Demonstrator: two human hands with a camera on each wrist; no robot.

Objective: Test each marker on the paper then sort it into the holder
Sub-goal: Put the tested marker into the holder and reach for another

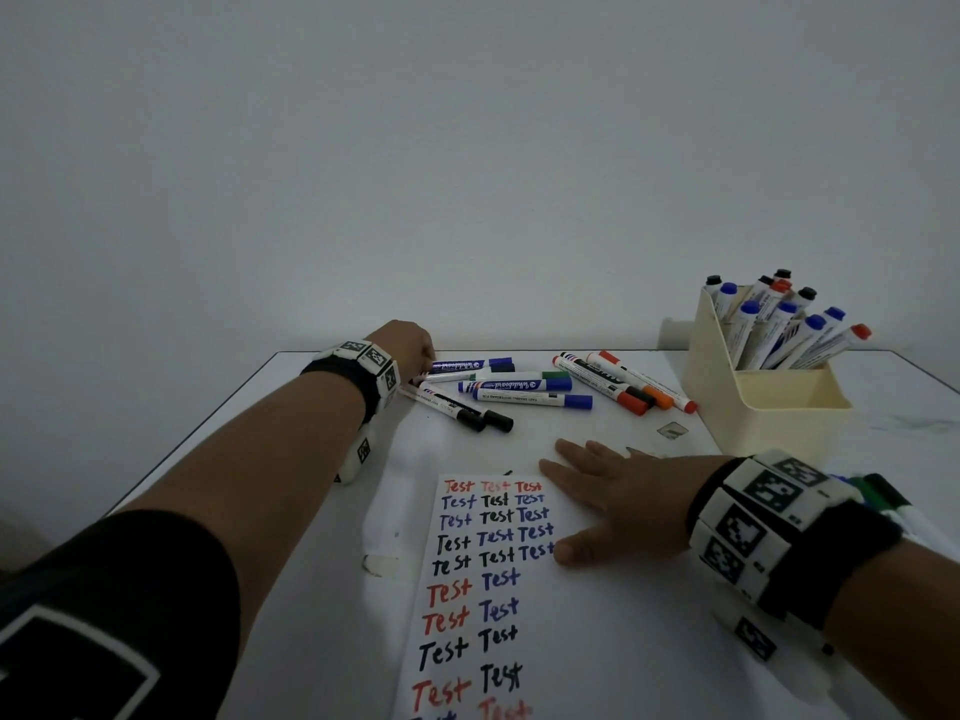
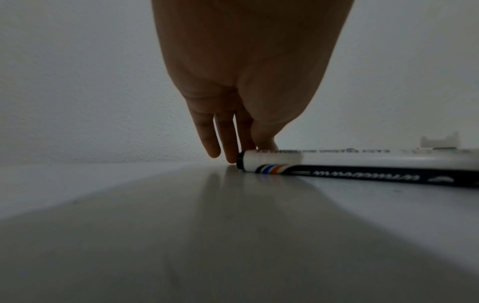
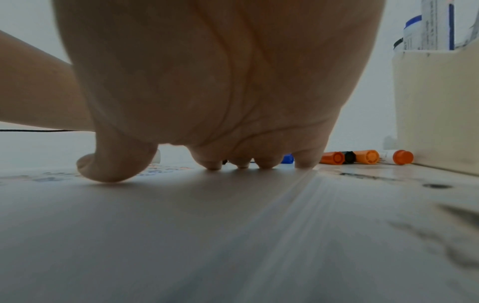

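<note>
A strip of paper (image 1: 483, 589) covered in red, blue and black "Test" words lies in the middle of the white table (image 1: 291, 459). My right hand (image 1: 597, 501) presses flat on its right edge, fingers spread (image 3: 215, 164). Several loose markers (image 1: 519, 387) lie at the back. My left hand (image 1: 428, 356) reaches down at the left end of that pile. Its straight fingers (image 2: 228, 147) touch the table at the end of a white marker with a black band (image 2: 362, 164), which lies flat. The cream holder (image 1: 769, 407) at the right holds several capped markers.
More markers with orange, red and black caps (image 1: 628, 387) lie beside the holder, also low in the right wrist view (image 3: 362, 156). Green-capped markers (image 1: 883, 498) show behind my right wrist. A small scrap (image 1: 382, 563) lies left of the paper. A wall stands behind the table.
</note>
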